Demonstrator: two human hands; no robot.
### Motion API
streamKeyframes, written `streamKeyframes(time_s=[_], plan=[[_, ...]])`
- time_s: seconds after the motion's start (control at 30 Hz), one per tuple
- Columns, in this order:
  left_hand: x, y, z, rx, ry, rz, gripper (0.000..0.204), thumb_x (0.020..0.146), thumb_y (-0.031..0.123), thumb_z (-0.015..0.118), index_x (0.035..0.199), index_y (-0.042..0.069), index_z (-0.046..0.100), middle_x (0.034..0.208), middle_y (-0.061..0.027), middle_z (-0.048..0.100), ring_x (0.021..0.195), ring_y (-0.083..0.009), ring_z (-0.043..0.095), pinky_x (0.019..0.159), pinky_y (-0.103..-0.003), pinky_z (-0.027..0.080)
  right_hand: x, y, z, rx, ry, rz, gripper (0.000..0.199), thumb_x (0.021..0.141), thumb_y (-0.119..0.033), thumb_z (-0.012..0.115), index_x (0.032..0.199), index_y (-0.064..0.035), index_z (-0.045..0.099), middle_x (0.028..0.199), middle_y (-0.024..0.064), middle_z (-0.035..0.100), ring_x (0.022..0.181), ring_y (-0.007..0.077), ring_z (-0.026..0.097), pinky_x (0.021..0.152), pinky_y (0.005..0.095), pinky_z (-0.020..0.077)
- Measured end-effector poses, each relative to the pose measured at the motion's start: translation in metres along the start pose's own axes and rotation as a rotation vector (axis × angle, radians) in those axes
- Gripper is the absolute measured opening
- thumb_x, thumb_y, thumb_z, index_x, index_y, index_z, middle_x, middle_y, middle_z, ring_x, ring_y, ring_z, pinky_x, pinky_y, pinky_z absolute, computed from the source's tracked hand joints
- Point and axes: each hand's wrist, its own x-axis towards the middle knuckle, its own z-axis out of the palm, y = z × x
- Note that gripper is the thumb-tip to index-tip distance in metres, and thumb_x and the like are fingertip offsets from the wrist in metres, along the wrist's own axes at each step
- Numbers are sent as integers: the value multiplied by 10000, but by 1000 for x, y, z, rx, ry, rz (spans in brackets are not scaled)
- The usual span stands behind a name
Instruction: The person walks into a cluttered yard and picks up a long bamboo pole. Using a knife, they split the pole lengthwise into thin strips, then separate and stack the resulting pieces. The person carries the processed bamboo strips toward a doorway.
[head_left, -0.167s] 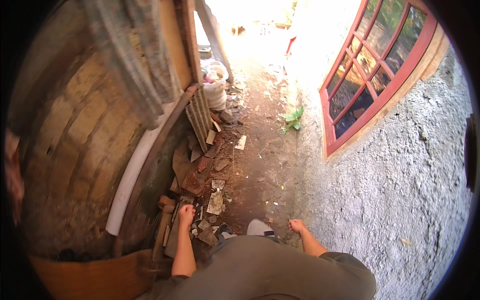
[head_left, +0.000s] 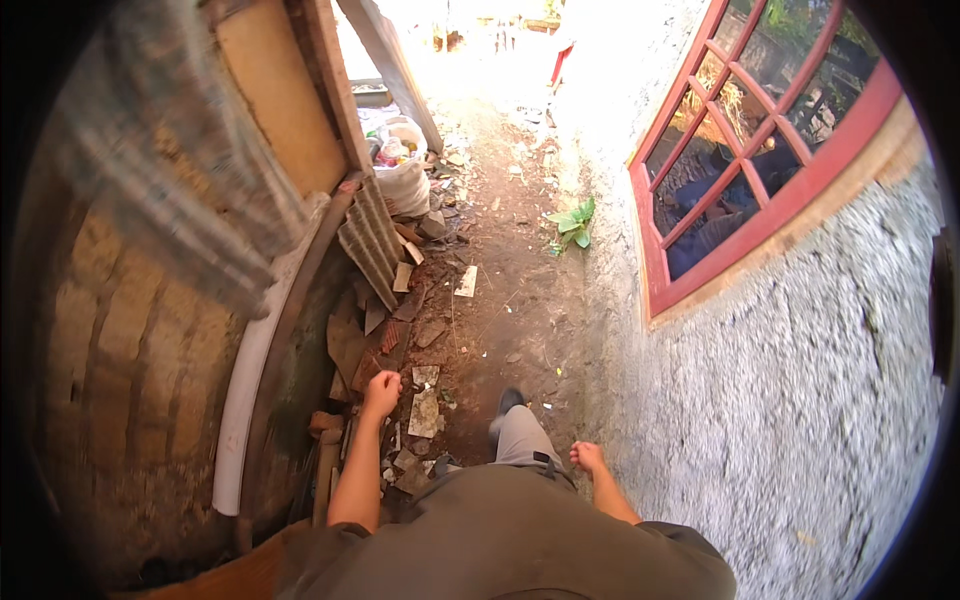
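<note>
Both loosely fisted, left grip (head_left: pixel 382 393) over broken rubble (head_left: pixel 424 412), right grip (head_left: pixel 587 456) near rough grey wall (head_left: pixel 740 420)

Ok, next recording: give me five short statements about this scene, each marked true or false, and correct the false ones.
1. The window on the right has a red frame. True.
2. The left hand is gripping the white sack. False: the left hand is well apart from the white sack, which stands farther up the path.
3. The right hand is nearer the rough grey wall than the left hand is. True.
4. The green plant is on the left side of the path. False: the green plant is on the right side.
5. The visible trouser leg is bright red. False: the trouser leg is pale grey.
</note>
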Motion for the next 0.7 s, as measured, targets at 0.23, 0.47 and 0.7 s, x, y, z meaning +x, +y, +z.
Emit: streamKeyframes(time_s=[0.23,0.47,0.7], plan=[[208,40,114,111,-68,64,270,958,249,544,989,1,645,830,-71,673,774,-179,629,703,-354,497,113,-109,-37,-247,-7,180,266,917,-304,603,905,-56,697,816,51,698,620,159,626,557,330,500],[273,30,133,234,-161,-720,236,917,213,543,929,41,704,734,-70,670,549,-186,590,510,-359,449,288,-338,-86,-61,12,-60,233,960,-270,544,961,-81,679,804,26,666,637,129,613,543,281,470],[387,89,155,27,-65,-989,287,980,177,443,1093,79,687,856,-88,706,704,-174,634,709,-372,498,412,-644,-91,-32,75,-358,241,991,-262,529,988,-72,678,807,17,667,637,93,604,536,245,455]])
